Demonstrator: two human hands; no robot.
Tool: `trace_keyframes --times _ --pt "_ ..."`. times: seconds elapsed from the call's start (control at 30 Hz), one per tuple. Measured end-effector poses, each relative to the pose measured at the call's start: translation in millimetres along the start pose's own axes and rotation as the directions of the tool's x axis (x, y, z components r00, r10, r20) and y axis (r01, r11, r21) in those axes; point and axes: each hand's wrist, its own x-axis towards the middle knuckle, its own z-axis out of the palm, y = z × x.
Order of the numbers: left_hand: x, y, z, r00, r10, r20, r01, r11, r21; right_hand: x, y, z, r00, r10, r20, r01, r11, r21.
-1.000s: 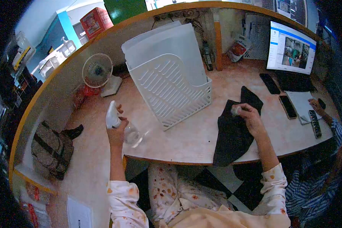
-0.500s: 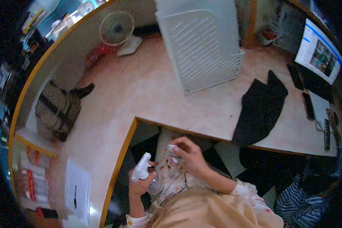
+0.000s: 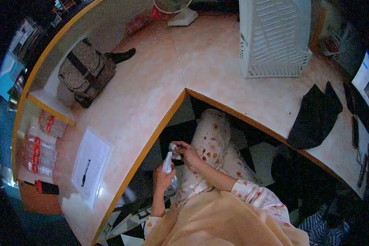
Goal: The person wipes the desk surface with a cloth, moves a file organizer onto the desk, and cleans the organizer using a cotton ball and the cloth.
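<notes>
My left hand point(image 3: 163, 178) is wrapped round a spray bottle point(image 3: 167, 162) with a white trigger head. Its clear body shows below my fingers, over the edge of my lap. Just above the nozzle, the fingers of my right hand point(image 3: 187, 154) are closed on a small crumpled white wad point(image 3: 174, 149), too blurred to tell whether it is tissue or cloth. Both hands are above my lap, in the inner corner of the desk point(image 3: 151, 104) and below its top.
A white slatted plastic rack point(image 3: 274, 69) stands on the desk, with a black cloth point(image 3: 315, 119) to its right. On the left are a brown bag point(image 3: 88, 71), a pen point(image 3: 85, 173) on papers point(image 3: 98, 153), and wrapped bottles point(image 3: 39, 156). A person's striped sleeve point(image 3: 322, 225) shows lower right.
My view has turned, so the desk and rack sit further right and higher. My right hand has come closer to the spray bottle's head, bringing the white wad with it.
</notes>
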Motion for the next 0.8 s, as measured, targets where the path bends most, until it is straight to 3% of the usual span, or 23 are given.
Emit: trace_keyframes --times 0.1,0.27,0.47,0.57,0.77,0.8 --pt "-1 -17 5 0.996 -0.083 0.020 0.083 0.997 0.013 12 15 -11 0.999 -0.045 0.014 0.047 0.984 -0.169" --pt "-1 -4 1 0.971 -0.231 0.054 0.223 0.966 0.128 15 17 -19 0.998 -0.010 0.062 0.021 0.985 -0.172" --pt "2 -22 13 0.998 -0.035 0.049 0.045 0.977 -0.209 10 13 -18 0.996 0.004 0.084 0.012 0.982 -0.187" --pt "-7 -2 8 0.998 -0.061 0.027 0.063 0.994 -0.085 11 14 -17 0.997 0.004 0.073 0.009 0.983 -0.181" --pt "-6 -12 13 0.994 -0.086 -0.065 0.069 0.971 -0.229 3 5 -13 0.993 0.020 0.115 -0.004 0.990 -0.144" --pt "-6 -14 12 0.994 -0.104 -0.015 0.098 0.972 -0.212 3 5 -13 0.993 0.020 0.112 -0.003 0.989 -0.149"
